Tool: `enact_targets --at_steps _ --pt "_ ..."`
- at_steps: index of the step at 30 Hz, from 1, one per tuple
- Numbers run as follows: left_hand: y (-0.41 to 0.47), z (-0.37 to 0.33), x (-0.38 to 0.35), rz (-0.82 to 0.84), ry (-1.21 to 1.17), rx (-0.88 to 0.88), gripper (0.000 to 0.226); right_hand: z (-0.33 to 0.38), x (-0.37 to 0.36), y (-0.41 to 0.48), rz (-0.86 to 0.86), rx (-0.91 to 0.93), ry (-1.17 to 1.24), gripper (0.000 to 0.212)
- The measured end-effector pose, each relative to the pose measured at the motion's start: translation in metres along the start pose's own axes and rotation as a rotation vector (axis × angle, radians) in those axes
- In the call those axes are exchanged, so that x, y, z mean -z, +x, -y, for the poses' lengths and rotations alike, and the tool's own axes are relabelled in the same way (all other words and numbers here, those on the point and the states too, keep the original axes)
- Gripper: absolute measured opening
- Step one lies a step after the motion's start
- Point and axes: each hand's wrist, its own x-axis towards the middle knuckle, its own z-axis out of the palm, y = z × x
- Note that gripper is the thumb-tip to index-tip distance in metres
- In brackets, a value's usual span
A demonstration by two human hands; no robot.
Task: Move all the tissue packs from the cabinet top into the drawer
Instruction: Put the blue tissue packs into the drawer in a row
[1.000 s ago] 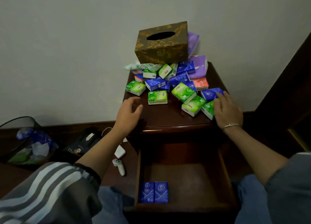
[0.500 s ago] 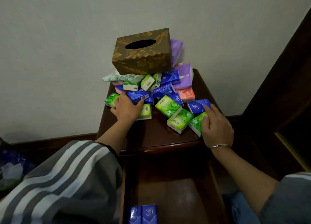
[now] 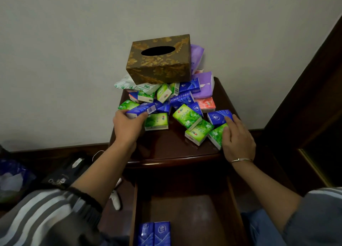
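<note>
I can read almost no text here. On the black bag [image 3: 61, 175] on the floor at the left there are pale letters that begin with "Ch", but the rest is too blurred for me. The green tissue packs [image 3: 187, 116] carry a small red logo and some pale characters, and I cannot make them out. The blue tissue packs [image 3: 218, 116] show only a white round emblem. One blue pack [image 3: 141, 110] in the left hand [image 3: 127, 127] has a white barcode label, its digits too small to read.
</note>
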Motion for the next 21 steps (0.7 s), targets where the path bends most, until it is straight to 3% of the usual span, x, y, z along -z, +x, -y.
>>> enact_targets --at_steps 6,13,18,21 --pt "-0.039 0.043 0.035 -0.124 0.157 -0.234 0.054 0.002 0.008 0.002 0.062 -0.022 0.002 0.059" --pt "-0.048 0.061 0.033 -0.111 0.482 -0.304 0.059 0.003 0.026 0.014 0.086 -0.011 0.154 0.041" --pt "-0.049 0.062 0.032 -0.119 0.585 -0.335 0.063 0.02 0.038 0.039 0.072 0.168 0.117 0.043" --pt "-0.046 0.061 0.031 -0.101 0.67 -0.329 0.07 0.018 0.035 0.059 0.133 0.112 0.075 0.045"
